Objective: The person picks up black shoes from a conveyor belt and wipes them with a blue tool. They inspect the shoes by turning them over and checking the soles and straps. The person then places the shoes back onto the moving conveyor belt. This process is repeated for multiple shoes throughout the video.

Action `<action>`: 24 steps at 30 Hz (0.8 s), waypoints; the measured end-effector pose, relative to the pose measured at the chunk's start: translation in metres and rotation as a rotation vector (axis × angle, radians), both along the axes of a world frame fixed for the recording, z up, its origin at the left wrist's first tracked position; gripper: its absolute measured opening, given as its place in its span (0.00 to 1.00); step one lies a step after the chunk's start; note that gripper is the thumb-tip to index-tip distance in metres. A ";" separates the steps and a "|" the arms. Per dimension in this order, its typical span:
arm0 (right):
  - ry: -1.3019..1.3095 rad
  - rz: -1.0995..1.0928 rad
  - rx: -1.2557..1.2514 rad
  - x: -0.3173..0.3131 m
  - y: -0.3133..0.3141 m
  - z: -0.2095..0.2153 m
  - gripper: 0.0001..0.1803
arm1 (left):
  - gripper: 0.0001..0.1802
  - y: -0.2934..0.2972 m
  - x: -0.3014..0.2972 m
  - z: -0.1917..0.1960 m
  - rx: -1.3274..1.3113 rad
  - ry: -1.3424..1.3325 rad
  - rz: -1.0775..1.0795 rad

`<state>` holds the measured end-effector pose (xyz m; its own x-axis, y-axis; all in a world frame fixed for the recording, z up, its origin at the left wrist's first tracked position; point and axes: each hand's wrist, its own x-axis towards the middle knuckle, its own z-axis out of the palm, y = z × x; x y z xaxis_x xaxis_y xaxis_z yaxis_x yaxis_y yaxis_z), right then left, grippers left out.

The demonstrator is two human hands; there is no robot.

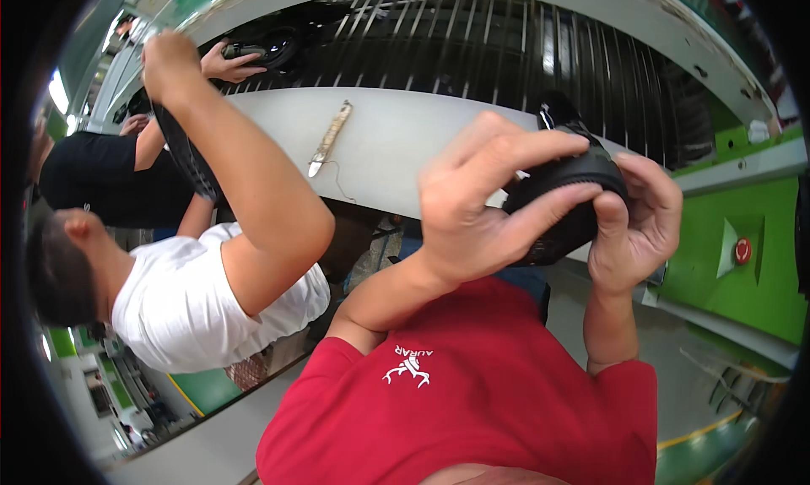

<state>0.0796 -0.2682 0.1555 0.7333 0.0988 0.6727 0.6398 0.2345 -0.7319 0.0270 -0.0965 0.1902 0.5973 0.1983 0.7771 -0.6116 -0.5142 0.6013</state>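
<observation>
Both my hands hold up a black shoe point(567, 174) with a ribbed edge, in front of my chest. My left hand point(481, 200) grips it from the left, its thumb along the ribbed edge and its fingers over the top. My right hand point(633, 223) closes on the opposite side, with thumb and bent fingers pressed to it. A shiny black part sticks out at its far end. Much of the shoe is hidden behind my fingers. To the left, a tape-wrapped knife point(331, 139) with a short bare blade lies on the white ledge, a thin thread beside it.
Beyond the white ledge point(388, 113) runs a bed of dark metal rollers point(472, 37). A co-worker in white point(181, 303) stands close at left, elbow bent toward me. Another hand point(228, 63) touches a black shoe point(278, 50). A green panel with a red button point(742, 250) is at right.
</observation>
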 end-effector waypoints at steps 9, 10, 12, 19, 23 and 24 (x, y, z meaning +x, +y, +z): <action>0.319 0.316 0.142 0.014 -0.012 0.010 0.15 | 0.17 0.006 0.024 0.007 -0.335 0.278 -0.423; 0.301 0.258 0.057 0.020 -0.017 0.010 0.17 | 0.15 0.005 0.032 0.003 -0.366 0.314 -0.391; 0.288 0.192 -0.083 0.045 -0.036 0.008 0.20 | 0.14 0.006 0.050 -0.008 -0.427 0.355 -0.344; 0.525 -0.281 -0.844 0.137 -0.109 -0.068 0.41 | 0.17 0.070 0.114 -0.088 -0.617 0.454 -0.048; 0.622 -0.085 -1.011 0.123 -0.085 -0.086 0.63 | 0.17 0.078 0.124 -0.111 -0.593 0.433 -0.006; 0.557 -0.119 -1.093 0.114 -0.075 -0.085 0.57 | 0.19 0.081 0.125 -0.113 -0.565 0.440 -0.018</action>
<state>0.1938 -0.3437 0.0710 0.9364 0.3264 -0.1291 0.1529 -0.7104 -0.6870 0.1516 -0.0157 0.0771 0.8385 0.4867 0.2449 -0.2564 -0.0441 0.9656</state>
